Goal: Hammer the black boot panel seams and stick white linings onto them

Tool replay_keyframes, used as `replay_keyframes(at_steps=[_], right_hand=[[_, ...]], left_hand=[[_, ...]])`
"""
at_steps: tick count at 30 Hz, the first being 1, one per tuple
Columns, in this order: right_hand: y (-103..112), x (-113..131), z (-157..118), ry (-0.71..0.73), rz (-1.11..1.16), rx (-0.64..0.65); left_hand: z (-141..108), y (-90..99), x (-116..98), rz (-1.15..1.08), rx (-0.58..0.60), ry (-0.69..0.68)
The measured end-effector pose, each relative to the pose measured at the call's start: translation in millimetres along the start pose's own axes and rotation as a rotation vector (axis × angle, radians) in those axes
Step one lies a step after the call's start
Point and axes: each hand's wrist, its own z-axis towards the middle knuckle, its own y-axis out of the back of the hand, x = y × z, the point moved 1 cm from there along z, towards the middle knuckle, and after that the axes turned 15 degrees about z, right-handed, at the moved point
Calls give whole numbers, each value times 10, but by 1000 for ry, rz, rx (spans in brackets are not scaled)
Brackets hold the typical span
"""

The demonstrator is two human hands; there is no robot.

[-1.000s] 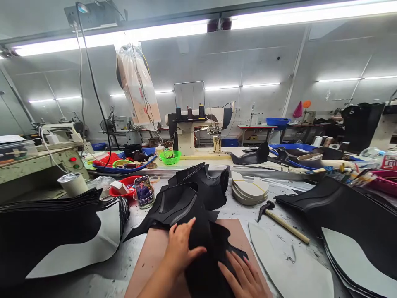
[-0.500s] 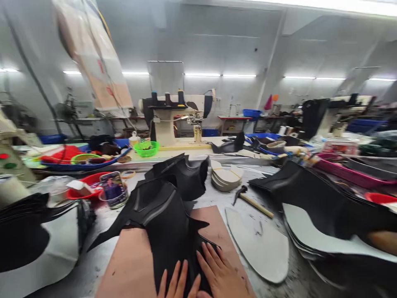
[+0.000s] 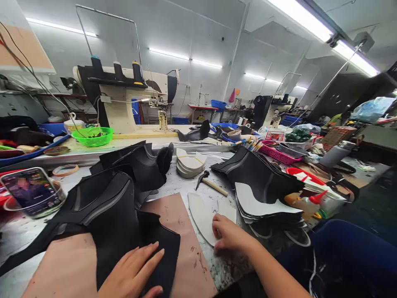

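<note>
My left hand [image 3: 133,269] lies with its fingers spread on a black leather-like piece [image 3: 113,219], which rests on a pinkish board [image 3: 173,211]. To the right, my right hand [image 3: 228,234] has its fingers curled down at the edge of a pale flat piece [image 3: 198,211]; whether it grips anything is hidden. Behind that piece lies a hammer [image 3: 214,186] with a wooden handle. A stack of pale curved pieces [image 3: 189,163] sits beyond the hammer.
Stacked black pieces [image 3: 257,171] with a white piece [image 3: 260,203] lie at the right, near a glue bottle [image 3: 310,205]. At left a phone [image 3: 29,192] leans in a cup. A sewing machine [image 3: 120,107] and green basket [image 3: 93,136] stand behind.
The view has turned right. My right hand has left the black piece and moved right to the pale flat piece, its fingers now curled. My left hand remains on the black piece.
</note>
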Motion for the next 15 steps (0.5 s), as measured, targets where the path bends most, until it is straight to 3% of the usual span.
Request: replay_keyframes(at_steps=[4, 8, 15], right_hand=[[78, -38, 59, 32, 36, 48], [137, -5, 23, 65, 36, 64], [137, -36, -84, 117, 46, 59]], left_hand=[[434, 35, -214, -95, 76, -143], [783, -45, -471, -195, 273, -274], [1120, -248, -811, -241, 457, -352]])
